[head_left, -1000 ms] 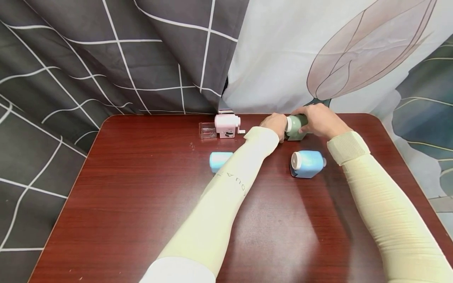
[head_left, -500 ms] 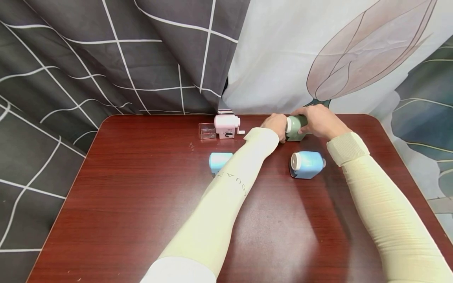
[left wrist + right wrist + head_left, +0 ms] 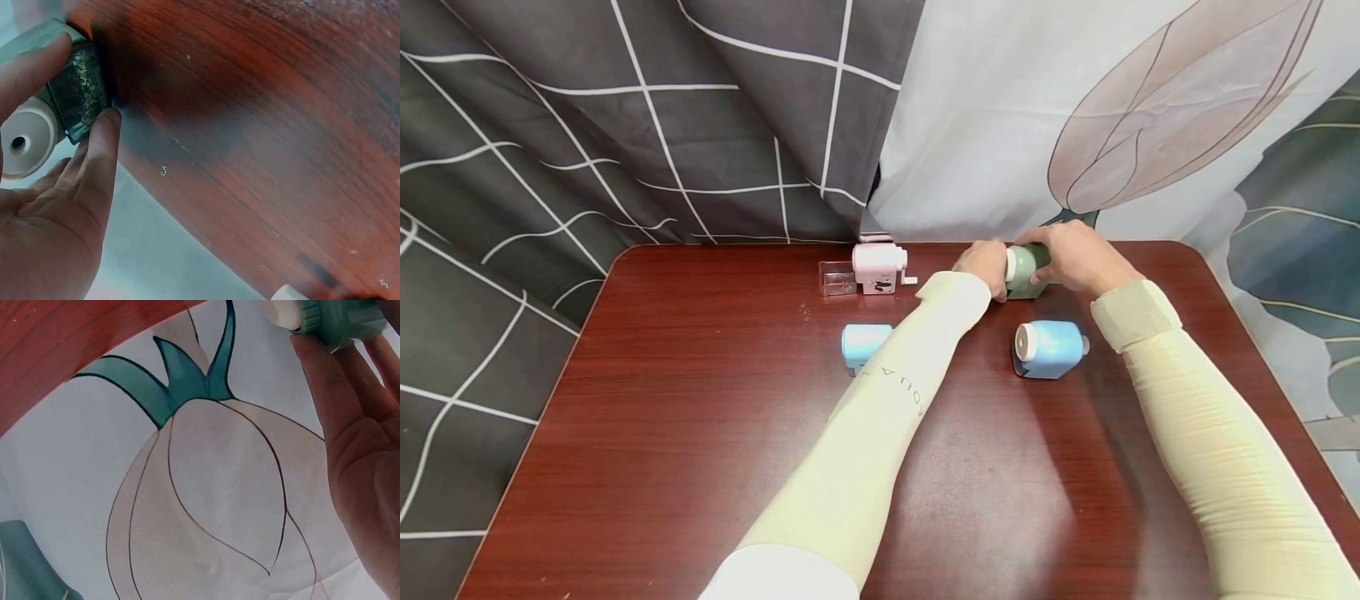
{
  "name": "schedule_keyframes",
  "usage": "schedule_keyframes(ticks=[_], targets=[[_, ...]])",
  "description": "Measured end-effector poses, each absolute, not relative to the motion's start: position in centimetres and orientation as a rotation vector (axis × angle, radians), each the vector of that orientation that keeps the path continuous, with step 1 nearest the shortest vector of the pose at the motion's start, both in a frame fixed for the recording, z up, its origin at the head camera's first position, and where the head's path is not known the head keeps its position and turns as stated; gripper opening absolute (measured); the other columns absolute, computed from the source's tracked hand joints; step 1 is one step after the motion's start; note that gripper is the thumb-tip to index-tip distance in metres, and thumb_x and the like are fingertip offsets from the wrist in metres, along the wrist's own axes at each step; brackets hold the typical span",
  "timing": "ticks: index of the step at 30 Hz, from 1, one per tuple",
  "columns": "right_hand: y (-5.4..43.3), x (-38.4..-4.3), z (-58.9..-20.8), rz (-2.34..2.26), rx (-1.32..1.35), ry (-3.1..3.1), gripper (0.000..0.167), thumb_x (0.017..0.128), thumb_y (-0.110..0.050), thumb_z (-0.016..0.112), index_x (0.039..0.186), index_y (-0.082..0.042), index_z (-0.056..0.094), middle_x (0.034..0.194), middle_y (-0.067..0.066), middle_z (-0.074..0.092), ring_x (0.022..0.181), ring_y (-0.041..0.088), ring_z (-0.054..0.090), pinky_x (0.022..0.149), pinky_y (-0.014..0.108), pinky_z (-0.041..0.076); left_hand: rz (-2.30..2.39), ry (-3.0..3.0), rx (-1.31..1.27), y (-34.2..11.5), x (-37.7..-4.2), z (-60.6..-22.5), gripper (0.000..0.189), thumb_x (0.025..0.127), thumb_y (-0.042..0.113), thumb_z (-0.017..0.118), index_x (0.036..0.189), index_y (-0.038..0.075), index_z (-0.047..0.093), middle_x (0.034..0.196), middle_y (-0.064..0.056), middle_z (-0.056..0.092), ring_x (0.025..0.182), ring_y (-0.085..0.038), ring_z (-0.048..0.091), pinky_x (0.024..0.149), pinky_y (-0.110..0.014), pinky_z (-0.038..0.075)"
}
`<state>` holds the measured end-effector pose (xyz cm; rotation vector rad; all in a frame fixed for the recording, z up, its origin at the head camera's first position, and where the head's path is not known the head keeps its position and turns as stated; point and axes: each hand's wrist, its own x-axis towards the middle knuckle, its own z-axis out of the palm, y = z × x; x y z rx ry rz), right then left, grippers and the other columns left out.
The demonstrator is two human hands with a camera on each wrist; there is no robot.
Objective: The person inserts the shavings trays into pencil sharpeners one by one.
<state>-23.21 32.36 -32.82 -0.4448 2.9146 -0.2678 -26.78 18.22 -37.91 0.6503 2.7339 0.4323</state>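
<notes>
A green pencil sharpener [image 3: 1028, 273] with a pale pencil-hole ring stands at the table's far edge. My right hand [image 3: 1078, 257] grips its body from the right; in the right wrist view the fingers reach along the green casing [image 3: 350, 325]. From the left, my left hand [image 3: 983, 265] reaches to its front. Close up in the left wrist view, thumb and forefinger pinch the sharpener's dark clear drawer [image 3: 80, 90], which holds shavings and sits against the body. The pencil-hole ring [image 3: 30, 139] faces the left palm.
A pink sharpener [image 3: 876, 271] with its clear drawer [image 3: 838, 280] pulled out stands at the back, left of my hands. One blue sharpener [image 3: 1054, 347] stands in front of my right hand; my left sleeve partly hides another blue sharpener [image 3: 862, 343]. Curtains [image 3: 970, 108] hang behind the table.
</notes>
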Motion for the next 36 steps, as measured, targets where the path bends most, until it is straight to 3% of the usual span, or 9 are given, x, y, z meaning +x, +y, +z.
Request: schedule_keyframes(ticks=[6,36], targets=[[32.25,-23.29,-32.82,-0.258,-0.436,2.909,0.056,0.079,-0.004,0.084,0.131,0.000,0.062,0.122,0.028,0.064,0.108,0.044,0.060,0.089,0.055,0.049,0.448,2.753,0.632,18.06,-26.57,-37.75,0.069,0.077,0.025,0.089,0.134,0.010,0.054,0.121,-0.001,0.063,0.109,-0.016,0.062,0.089,-0.023,0.051],[32.25,-23.26,-32.86,-0.289,-0.457,2.910,0.057,0.079,-0.002,0.084,0.131,0.001,0.063,0.120,0.028,0.066,0.106,0.044,0.061,0.089,0.055,0.049,0.465,2.752,0.568,18.83,-26.62,-38.13,0.067,0.077,0.030,0.088,0.134,0.014,0.055,0.117,0.001,0.065,0.108,-0.015,0.063,0.088,-0.024,0.052]])
